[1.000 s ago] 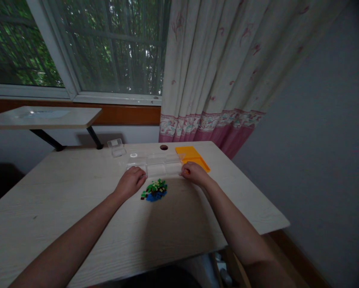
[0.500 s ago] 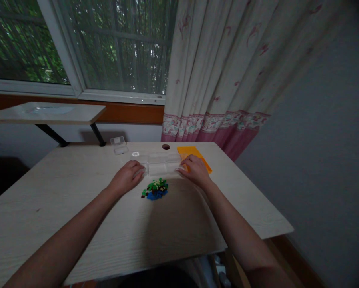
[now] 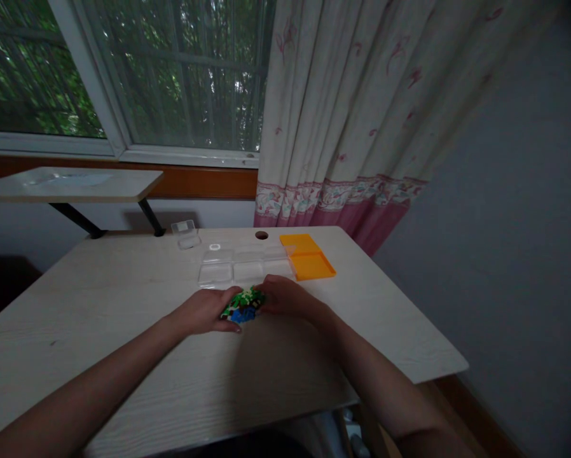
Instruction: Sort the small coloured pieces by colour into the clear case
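Note:
A small heap of plastic building pieces (image 3: 243,306), green, blue, black and pale yellow, lies on the desk between my two hands. At the heap's left edge my left hand (image 3: 210,310) is open, thumb and fingers spread around it. My right hand (image 3: 283,296) is cupped against the heap's right side with its fingers apart; some of them are hidden. Just beyond the hands lies a clear plastic compartment box (image 3: 248,272), opened out flat, with no hand on it.
An orange tray or case (image 3: 313,266) lies to the right, beside the clear box. Farther left stands a small clear open box (image 3: 188,239). A raised shelf (image 3: 123,184) on black legs rises at the back left, and a round cable hole (image 3: 261,235) pierces the desk.
Both hands have left the ends of the clear compartment box and come nearer to me, closing in on the heap from both sides. The orange tray shows more fully.

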A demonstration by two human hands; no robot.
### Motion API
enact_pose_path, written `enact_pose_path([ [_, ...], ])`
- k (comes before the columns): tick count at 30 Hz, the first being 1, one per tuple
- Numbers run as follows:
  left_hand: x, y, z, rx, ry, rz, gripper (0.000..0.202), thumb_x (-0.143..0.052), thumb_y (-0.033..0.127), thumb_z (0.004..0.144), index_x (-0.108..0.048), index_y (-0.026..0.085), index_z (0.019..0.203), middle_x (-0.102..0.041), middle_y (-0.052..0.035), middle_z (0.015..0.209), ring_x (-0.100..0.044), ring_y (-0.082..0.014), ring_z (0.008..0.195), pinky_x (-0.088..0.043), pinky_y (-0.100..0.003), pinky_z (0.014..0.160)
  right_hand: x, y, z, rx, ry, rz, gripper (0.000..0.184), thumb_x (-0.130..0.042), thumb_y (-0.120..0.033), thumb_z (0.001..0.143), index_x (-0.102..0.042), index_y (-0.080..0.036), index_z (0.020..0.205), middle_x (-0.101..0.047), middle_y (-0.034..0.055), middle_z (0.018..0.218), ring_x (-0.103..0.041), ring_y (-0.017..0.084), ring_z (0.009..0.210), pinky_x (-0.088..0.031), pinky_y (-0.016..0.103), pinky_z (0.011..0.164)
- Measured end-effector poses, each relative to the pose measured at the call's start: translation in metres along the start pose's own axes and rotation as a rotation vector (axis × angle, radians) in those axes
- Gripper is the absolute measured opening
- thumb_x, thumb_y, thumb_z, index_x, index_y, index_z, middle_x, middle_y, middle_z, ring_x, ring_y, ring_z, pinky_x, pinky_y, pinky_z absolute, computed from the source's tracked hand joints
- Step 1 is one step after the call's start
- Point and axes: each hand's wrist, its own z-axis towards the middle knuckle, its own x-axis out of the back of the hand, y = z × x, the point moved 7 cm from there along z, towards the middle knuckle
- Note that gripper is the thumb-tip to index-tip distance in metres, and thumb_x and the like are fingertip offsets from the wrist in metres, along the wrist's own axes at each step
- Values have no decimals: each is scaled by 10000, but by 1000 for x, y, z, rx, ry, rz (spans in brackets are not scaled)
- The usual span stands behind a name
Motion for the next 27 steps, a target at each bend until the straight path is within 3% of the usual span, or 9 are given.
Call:
enact_pose_path([
  [5,-8,-5,10,46,33,30,585,-564,655,834,-445,232,1220,-721,-61,954,-702,-264,875,-442,-273,670,-9,-2,3,36,-7,9,341,-663,-345,872,-661,-172,1166,-645,80,986,-605,188,905,-457,285,822],
  [11,-11,-9,10,61,85,-11,431,-578,548,874,-475,247,1165,-714,-34,948,-693,-234,852,-410,-260,660,-14,1,3,21,26,51,303,-614,-301,901,-666,-170,1169,-652,94,1019,-610,194,941,-471,301,859],
  [27,-8,-10,9,63,107,-83,323,-563,536,891,-544,228,985,-671,0,820,-643,-192,735,-352,-248,613,-13,4,3,-36,69,137,199,-628,-252,888,-675,-181,1068,-666,71,990,-609,191,931,-480,314,854],
])
